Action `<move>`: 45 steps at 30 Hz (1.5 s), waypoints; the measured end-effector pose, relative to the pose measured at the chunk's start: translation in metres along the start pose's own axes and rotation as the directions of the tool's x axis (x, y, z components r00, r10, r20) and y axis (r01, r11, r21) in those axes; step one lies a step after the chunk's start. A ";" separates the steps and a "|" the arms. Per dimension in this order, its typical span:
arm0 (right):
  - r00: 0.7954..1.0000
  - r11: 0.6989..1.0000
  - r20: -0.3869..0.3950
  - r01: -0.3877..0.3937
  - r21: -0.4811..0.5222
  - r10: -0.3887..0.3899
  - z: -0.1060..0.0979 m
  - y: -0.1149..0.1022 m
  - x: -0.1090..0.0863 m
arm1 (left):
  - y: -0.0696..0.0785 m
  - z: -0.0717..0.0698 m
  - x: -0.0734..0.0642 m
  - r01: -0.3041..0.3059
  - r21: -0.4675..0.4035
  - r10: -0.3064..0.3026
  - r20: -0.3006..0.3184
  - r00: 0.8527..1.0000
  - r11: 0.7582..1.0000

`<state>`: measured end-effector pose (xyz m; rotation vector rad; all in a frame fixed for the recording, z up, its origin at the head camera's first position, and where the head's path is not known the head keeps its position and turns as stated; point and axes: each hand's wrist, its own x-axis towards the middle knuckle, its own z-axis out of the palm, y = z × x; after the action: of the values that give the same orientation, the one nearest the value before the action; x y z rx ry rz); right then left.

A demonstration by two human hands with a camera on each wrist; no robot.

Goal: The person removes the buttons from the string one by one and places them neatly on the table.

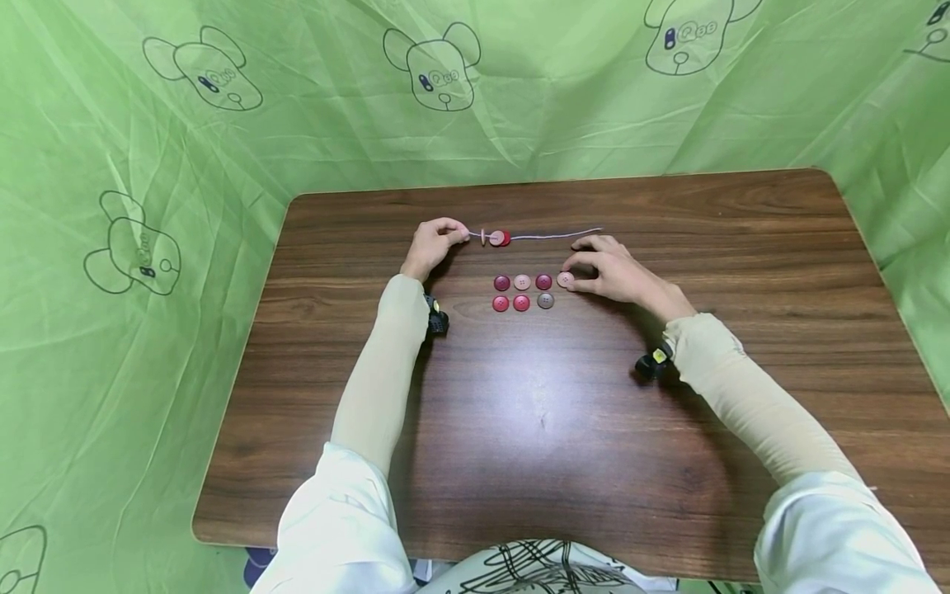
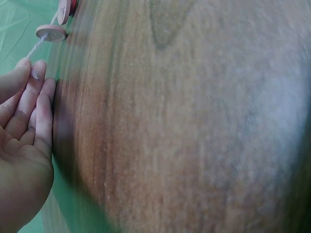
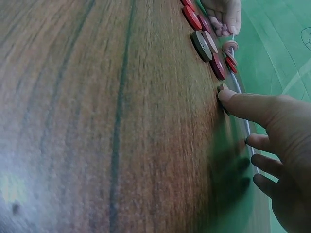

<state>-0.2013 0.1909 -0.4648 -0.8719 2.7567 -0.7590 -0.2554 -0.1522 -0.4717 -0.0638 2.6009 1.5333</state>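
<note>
In the head view my left hand [image 1: 430, 247] pinches the left end of a thin whitish string [image 1: 549, 237] between thumb and fingertips. Threaded on the string are a pink button [image 2: 50, 33] standing on edge, another pink button [image 1: 496, 238] and a red button [image 1: 506, 238] overlapping it. My right hand [image 1: 616, 271] has thumb and index finger at the edges of a light pink button [image 1: 566, 280], at the right end of the upper row. In the right wrist view the thumb [image 3: 243, 103] touches that button; the index fingertip is hidden there.
Left of that button lie a dark red [image 1: 501, 283], a pink [image 1: 523, 282] and a maroon button [image 1: 544, 282]. Below them are two red buttons [image 1: 500, 304] and a grey-brown one [image 1: 545, 301]. The brown wooden table [image 1: 334, 371] meets green cloth walls [image 1: 519, 132].
</note>
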 end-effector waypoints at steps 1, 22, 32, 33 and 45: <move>1.000 1.000 0.000 0.003 -0.001 -0.003 0.000 0.000 0.000 | 0.000 0.000 0.000 0.003 0.000 -0.003 0.000 1.000 1.000; 0.995 1.000 -0.100 0.013 0.008 -0.012 -0.019 -0.017 0.022 | -0.002 0.000 0.001 0.018 -0.008 -0.019 -0.003 1.000 1.000; 0.996 0.999 -0.081 -0.023 0.031 0.025 -0.020 -0.028 0.050 | 0.001 -0.001 -0.001 0.015 -0.013 -0.015 0.005 1.000 1.000; 0.997 0.999 -0.077 -0.030 0.034 0.033 -0.019 -0.028 0.053 | 0.002 -0.001 -0.002 0.012 -0.014 -0.012 0.005 1.000 1.000; 0.994 0.992 -0.033 -0.097 0.078 0.100 -0.001 -0.030 0.080 | 0.000 0.000 -0.001 -0.011 -0.021 0.011 -0.004 1.000 1.000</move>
<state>-0.2528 0.1244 -0.4478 -0.7090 2.7586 -0.8647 -0.2543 -0.1520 -0.4713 -0.0540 2.5929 1.5656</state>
